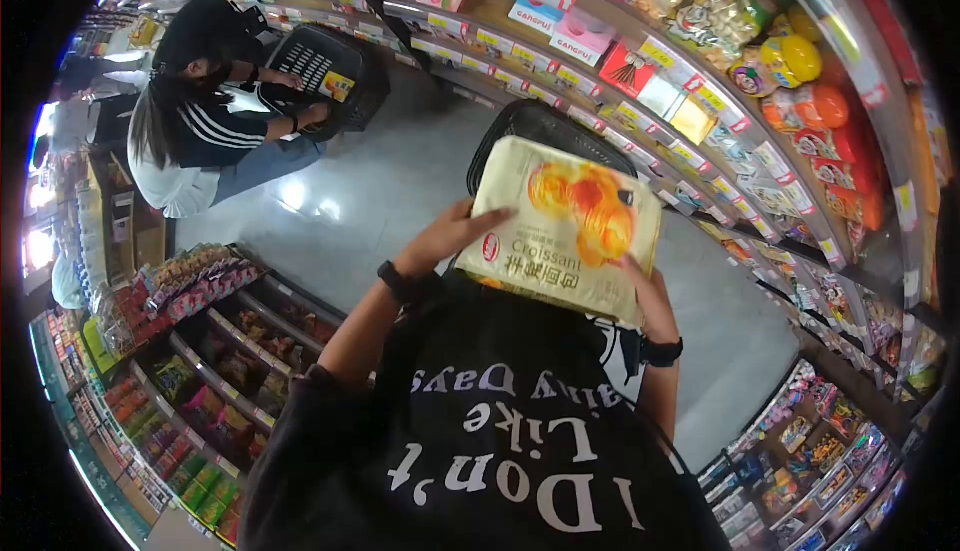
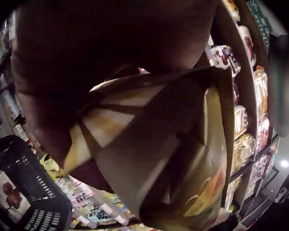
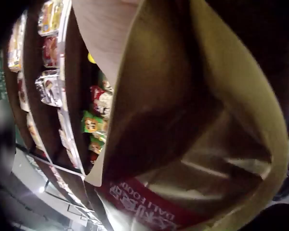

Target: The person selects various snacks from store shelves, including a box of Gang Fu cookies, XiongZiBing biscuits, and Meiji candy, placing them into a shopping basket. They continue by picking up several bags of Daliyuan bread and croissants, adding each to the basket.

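A cream croissant package (image 1: 575, 231) with orange pastry pictures is held in front of the chest in the head view. The left hand (image 1: 450, 236) grips its left edge, fingers on the front face. At its lower right edge the right hand (image 1: 652, 301) holds on with the thumb in front; the other fingers are hidden behind it. In the left wrist view the dark hand (image 2: 111, 38) lies against the package (image 2: 183, 144). The right wrist view shows part of the right hand (image 3: 106, 29) beside the package's folded underside (image 3: 207, 159).
A black basket (image 1: 500, 131) stands just beyond the package. Snack shelves (image 1: 690, 81) curve along the right; more shelves (image 1: 225, 326) stand at lower left. At upper left, a person in a black top (image 1: 210, 136) bends over another black basket (image 1: 370, 101). Grey floor (image 1: 330, 251) runs between.
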Demonstrator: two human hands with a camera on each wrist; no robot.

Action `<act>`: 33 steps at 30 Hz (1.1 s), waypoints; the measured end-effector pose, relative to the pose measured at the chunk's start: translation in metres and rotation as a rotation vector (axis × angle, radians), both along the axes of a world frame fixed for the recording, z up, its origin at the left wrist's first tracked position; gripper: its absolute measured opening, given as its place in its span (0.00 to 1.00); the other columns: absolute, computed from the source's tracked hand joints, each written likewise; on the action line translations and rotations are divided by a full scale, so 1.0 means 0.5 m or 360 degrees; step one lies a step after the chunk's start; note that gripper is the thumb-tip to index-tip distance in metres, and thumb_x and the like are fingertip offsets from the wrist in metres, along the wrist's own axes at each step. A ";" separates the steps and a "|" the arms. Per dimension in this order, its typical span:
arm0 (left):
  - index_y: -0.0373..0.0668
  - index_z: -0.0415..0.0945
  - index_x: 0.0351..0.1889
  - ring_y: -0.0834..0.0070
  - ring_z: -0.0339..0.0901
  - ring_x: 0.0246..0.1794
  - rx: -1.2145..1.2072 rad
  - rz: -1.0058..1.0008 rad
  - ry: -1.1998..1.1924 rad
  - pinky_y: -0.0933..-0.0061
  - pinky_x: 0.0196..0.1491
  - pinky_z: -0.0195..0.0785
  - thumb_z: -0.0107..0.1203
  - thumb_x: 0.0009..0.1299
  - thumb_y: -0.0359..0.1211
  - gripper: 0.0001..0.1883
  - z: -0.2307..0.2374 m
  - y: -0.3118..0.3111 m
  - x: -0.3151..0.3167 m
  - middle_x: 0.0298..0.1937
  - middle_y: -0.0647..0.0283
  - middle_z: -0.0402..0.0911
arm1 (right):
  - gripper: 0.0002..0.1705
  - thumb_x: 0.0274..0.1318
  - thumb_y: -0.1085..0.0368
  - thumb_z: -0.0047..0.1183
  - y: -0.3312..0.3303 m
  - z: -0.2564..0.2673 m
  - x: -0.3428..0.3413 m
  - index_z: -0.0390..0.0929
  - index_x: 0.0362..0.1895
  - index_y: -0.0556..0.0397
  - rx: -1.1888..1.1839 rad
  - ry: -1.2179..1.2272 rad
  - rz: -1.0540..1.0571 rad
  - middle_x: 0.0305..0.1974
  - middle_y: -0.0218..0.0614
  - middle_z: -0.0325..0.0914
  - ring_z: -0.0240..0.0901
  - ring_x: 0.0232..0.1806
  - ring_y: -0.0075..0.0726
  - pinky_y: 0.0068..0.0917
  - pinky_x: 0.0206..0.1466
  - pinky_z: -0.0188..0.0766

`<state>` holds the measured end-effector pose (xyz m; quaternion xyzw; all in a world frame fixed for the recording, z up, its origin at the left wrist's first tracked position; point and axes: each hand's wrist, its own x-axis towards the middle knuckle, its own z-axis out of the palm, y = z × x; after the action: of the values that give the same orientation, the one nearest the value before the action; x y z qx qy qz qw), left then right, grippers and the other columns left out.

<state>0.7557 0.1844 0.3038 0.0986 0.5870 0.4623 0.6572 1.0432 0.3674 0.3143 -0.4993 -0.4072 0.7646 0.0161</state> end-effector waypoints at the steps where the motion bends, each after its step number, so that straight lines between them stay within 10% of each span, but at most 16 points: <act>1: 0.34 0.69 0.64 0.81 0.83 0.36 -0.0041 0.0021 -0.0065 0.79 0.40 0.77 0.56 0.76 0.43 0.26 -0.023 -0.002 0.015 0.45 0.61 0.85 | 0.27 0.67 0.55 0.56 -0.003 -0.032 0.018 0.74 0.59 0.65 -0.0058 -0.0083 -0.0001 0.50 0.38 0.81 0.80 0.48 0.30 0.26 0.49 0.76; 13: 0.35 0.69 0.64 0.78 0.81 0.44 -0.0278 0.0164 -0.0092 0.75 0.50 0.74 0.58 0.73 0.43 0.28 -0.492 0.023 0.085 0.48 0.61 0.83 | 0.27 0.65 0.55 0.59 0.028 -0.426 0.062 0.74 0.60 0.59 -0.0345 -0.0411 -0.0020 0.51 0.36 0.80 0.80 0.48 0.32 0.31 0.43 0.80; 21: 0.37 0.74 0.60 0.80 0.77 0.41 -0.0096 0.0718 -0.0043 0.75 0.45 0.72 0.60 0.71 0.39 0.23 -0.987 0.137 0.078 0.42 0.62 0.83 | 0.26 0.70 0.52 0.52 0.203 -0.947 -0.040 0.72 0.63 0.56 -0.0243 -0.0257 0.0176 0.56 0.36 0.78 0.80 0.50 0.33 0.28 0.41 0.81; 26: 0.37 0.70 0.63 0.64 0.80 0.46 -0.0270 0.0383 0.0424 0.63 0.53 0.71 0.57 0.72 0.44 0.27 -1.267 0.174 0.042 0.46 0.56 0.84 | 0.29 0.67 0.48 0.55 0.282 -1.229 -0.076 0.75 0.62 0.54 -0.0599 -0.0256 0.0260 0.56 0.32 0.78 0.76 0.56 0.29 0.28 0.58 0.73; 29: 0.40 0.69 0.63 0.73 0.77 0.46 -0.0143 0.0456 0.0760 0.68 0.50 0.73 0.58 0.74 0.45 0.26 -1.354 0.175 0.052 0.47 0.60 0.81 | 0.30 0.68 0.48 0.53 0.269 -1.323 -0.115 0.72 0.65 0.53 -0.0473 -0.0334 0.0273 0.58 0.33 0.77 0.76 0.57 0.30 0.28 0.59 0.72; 33: 0.39 0.67 0.62 0.70 0.76 0.51 -0.0425 0.0758 0.0380 0.72 0.57 0.69 0.56 0.72 0.39 0.24 -1.498 0.179 0.088 0.50 0.59 0.79 | 0.32 0.68 0.46 0.53 0.228 -1.417 -0.090 0.70 0.66 0.54 -0.0317 -0.0209 0.0205 0.59 0.34 0.76 0.76 0.56 0.31 0.29 0.60 0.72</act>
<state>0.7998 0.2741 -0.4453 -0.0756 0.7225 0.5073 0.4637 0.9980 0.4814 -0.3943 -0.5202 -0.3608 0.7664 -0.1094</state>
